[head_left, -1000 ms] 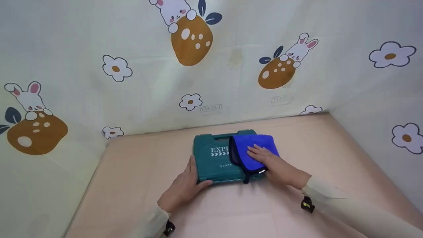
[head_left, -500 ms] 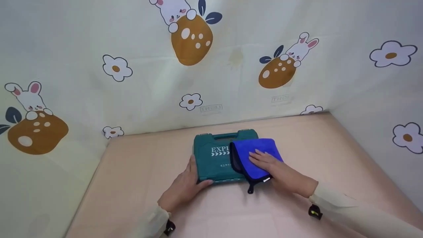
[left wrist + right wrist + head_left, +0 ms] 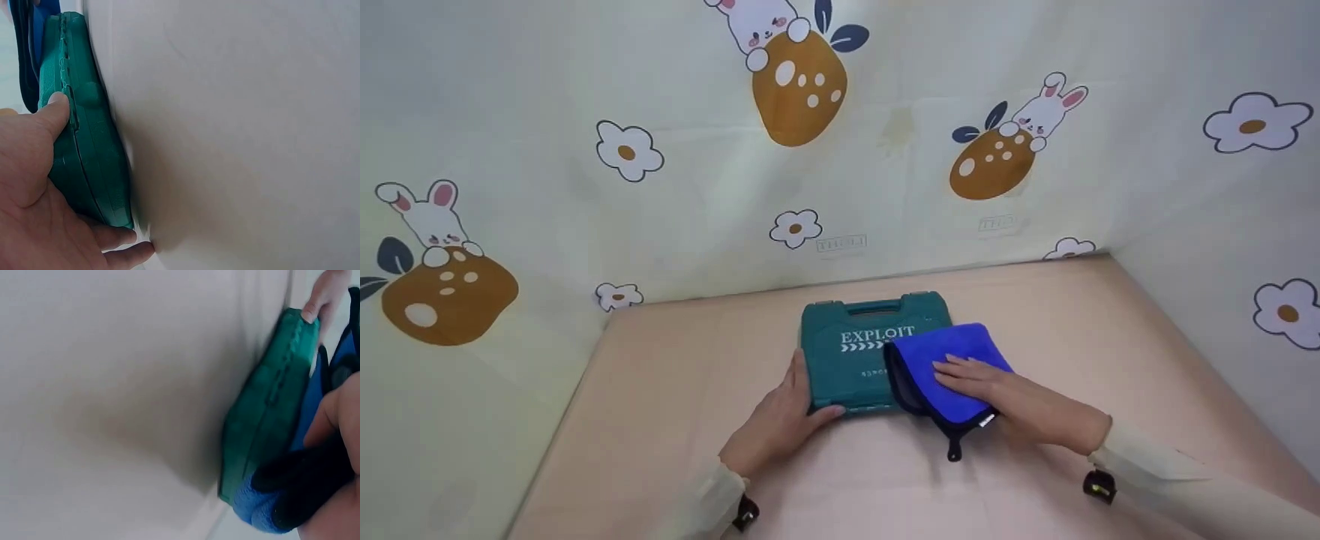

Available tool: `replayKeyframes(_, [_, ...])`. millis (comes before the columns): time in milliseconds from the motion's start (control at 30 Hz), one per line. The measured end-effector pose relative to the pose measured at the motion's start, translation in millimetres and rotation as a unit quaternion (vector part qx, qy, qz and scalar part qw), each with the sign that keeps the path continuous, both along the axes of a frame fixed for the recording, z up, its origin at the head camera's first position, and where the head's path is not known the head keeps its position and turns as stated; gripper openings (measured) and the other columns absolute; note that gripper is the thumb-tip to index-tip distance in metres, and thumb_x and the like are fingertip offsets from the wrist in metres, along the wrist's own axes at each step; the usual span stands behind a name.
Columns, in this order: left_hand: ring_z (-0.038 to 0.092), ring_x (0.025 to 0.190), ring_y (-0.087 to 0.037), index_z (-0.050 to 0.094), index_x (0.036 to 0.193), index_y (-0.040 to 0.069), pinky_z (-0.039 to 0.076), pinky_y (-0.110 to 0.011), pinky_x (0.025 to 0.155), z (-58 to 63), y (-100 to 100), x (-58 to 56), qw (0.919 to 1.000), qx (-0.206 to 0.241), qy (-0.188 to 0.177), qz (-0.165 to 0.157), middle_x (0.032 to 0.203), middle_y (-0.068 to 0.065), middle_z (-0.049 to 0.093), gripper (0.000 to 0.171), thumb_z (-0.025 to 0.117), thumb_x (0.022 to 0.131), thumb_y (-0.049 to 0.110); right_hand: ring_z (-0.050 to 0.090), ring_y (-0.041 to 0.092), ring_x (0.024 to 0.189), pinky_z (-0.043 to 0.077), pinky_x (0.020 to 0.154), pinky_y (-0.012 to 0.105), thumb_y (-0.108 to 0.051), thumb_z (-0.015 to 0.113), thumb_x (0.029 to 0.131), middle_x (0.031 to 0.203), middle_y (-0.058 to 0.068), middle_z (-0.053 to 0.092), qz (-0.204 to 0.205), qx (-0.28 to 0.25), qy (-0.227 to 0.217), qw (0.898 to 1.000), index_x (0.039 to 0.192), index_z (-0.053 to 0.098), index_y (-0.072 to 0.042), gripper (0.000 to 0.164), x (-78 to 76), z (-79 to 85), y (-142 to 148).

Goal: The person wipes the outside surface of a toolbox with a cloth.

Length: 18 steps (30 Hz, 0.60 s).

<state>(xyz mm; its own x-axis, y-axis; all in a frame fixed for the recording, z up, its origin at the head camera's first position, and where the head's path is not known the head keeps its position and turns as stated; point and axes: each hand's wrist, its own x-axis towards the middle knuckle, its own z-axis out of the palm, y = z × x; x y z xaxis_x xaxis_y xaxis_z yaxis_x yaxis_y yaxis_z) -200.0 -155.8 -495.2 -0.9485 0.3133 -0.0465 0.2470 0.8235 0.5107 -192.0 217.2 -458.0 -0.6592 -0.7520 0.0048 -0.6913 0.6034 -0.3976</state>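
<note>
A dark green plastic tool case (image 3: 847, 375), lettered EXPLOIT, lies flat on the table with its handle toward the wall. My left hand (image 3: 776, 424) holds its near left corner, the thumb on the front edge and the fingers along the left side. Over the near right part of the case lies a folded blue cleaning cloth (image 3: 941, 349) with black edging and a hanging loop. My right hand (image 3: 1009, 397) grips this cloth, fingers spread across its top. In the right wrist view the thumb tucks into the folds of the cloth (image 3: 256, 503).
A peach-coloured cover lies over the table (image 3: 682, 360). Behind and at both sides hangs a pale sheet (image 3: 697, 210) printed with rabbits and flowers. Each sleeve has a black band at the wrist.
My right hand has drawn the cloth toward me and to the right across the case, uncovering more of the lettering. The left hand and the case stay in place.
</note>
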Motion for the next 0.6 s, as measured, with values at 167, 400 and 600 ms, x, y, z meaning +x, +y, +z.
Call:
replayKeyframes(167, [0.035,0.142,-0.039,-0.005,0.159,-0.005,0.032,-0.051,0.112,-0.9,0,-0.2,1.0000,-0.001,-0.004,0.001,0.165,-0.026,0.011,0.114,0.059,0.094,0.064,0.021,0.027,0.150,0.027,0.113,0.053,0.019,0.070,0.082,0.165,-0.003,0.026,0.007,0.012,-0.018,1.000,0.161,0.034,-0.022,0.096,-0.3,5.8,10])
replayKeyframes(400, [0.036,0.142,-0.039,-0.004,0.160,-0.003,0.032,-0.052,0.113,1.5,1,-0.5,0.9998,-0.006,-0.015,0.009,0.165,-0.025,0.010,0.115,0.059,0.093,0.066,0.040,0.039,0.139,0.034,0.107,0.058,0.015,0.054,0.095,0.155,0.011,0.044,-0.008,-0.098,-0.015,0.995,0.155,0.046,-0.014,0.067,-16.1,16.6,34])
replayKeyframes(600, [0.036,0.141,-0.040,-0.003,0.160,-0.003,0.032,-0.053,0.112,0.9,1,-0.3,0.9998,-0.005,-0.016,0.011,0.165,-0.026,0.012,0.116,0.059,0.092,0.067,0.051,0.035,0.133,0.040,0.105,0.053,0.006,0.052,0.102,0.146,0.011,0.054,-0.056,-0.127,-0.011,0.990,0.150,0.051,-0.007,0.050,-38.5,30.0,59])
